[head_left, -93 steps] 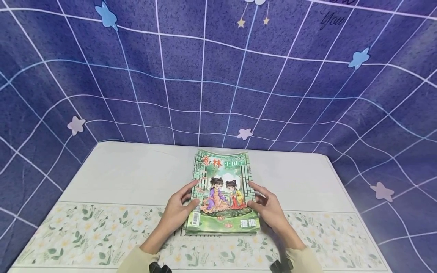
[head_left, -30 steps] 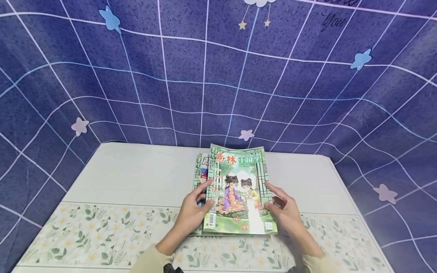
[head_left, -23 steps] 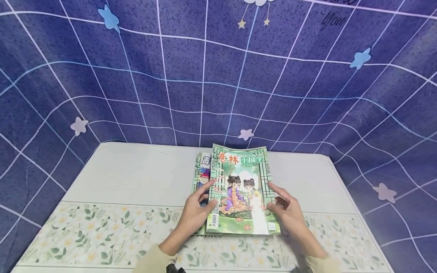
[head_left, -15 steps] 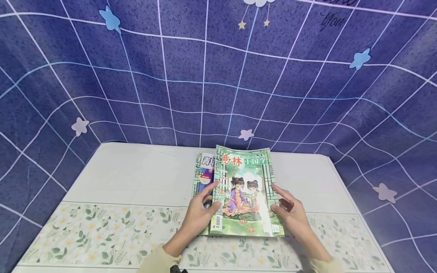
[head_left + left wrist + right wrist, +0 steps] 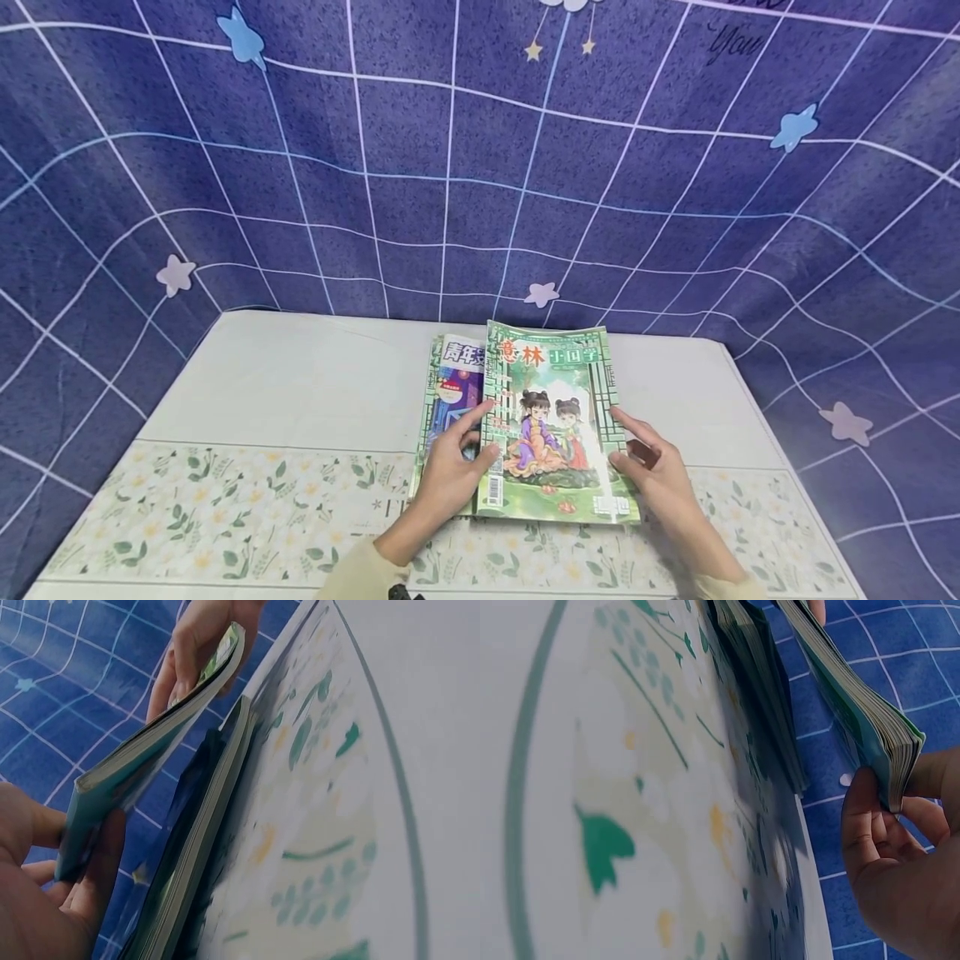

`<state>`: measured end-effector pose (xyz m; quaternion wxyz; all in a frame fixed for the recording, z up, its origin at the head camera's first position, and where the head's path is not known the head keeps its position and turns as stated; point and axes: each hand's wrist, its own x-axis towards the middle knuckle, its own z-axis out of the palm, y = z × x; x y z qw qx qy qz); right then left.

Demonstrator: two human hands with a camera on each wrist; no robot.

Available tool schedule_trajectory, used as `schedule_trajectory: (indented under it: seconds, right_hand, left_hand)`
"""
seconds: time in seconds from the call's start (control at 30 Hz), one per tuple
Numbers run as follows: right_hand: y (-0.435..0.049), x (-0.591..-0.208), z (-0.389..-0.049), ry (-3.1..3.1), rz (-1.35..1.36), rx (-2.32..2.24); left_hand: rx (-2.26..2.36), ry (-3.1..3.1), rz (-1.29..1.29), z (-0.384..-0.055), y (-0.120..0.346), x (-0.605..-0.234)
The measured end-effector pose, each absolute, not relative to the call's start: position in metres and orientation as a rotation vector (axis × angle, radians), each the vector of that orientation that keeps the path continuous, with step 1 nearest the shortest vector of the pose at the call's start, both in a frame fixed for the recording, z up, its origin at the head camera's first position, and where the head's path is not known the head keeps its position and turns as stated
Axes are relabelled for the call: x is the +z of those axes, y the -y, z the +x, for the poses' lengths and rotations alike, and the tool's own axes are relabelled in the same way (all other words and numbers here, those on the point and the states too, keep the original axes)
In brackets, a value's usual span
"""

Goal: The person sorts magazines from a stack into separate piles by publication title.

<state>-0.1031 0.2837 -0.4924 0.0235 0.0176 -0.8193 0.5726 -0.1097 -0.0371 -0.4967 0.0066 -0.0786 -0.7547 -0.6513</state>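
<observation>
A green magazine (image 5: 551,433) with two cartoon figures on its cover is held between both hands. My left hand (image 5: 453,467) pinches its left edge, thumb on the cover and fingers reaching beneath. On the opposite edge, my right hand (image 5: 660,471) grips it the same way. Both wrist views show the magazine (image 5: 862,712) raised above the pile, with a gap under it. Below and to the left lies a stack of magazines (image 5: 199,855); its top one, a purple and blue magazine (image 5: 459,387), is partly covered by the green magazine and my left hand.
The table (image 5: 300,383) has a plain white back half and a floral cloth band (image 5: 247,517) toward the front. A dark blue curtain (image 5: 375,208) with grid lines and stars rises behind the table and along both sides.
Both hands have lifted the green magazine off the stack and carried it to the right. More of the purple and blue magazine underneath now shows.
</observation>
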Motion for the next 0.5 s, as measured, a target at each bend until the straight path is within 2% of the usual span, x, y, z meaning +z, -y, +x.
schedule_trajectory:
  seconds: [0.5]
  right_hand:
    - [-0.298, -0.492, -0.102, 2.521, 0.084, 1.741]
  left_hand:
    - [-2.050, 2.368, -0.211, -0.109, 0.019, -0.498]
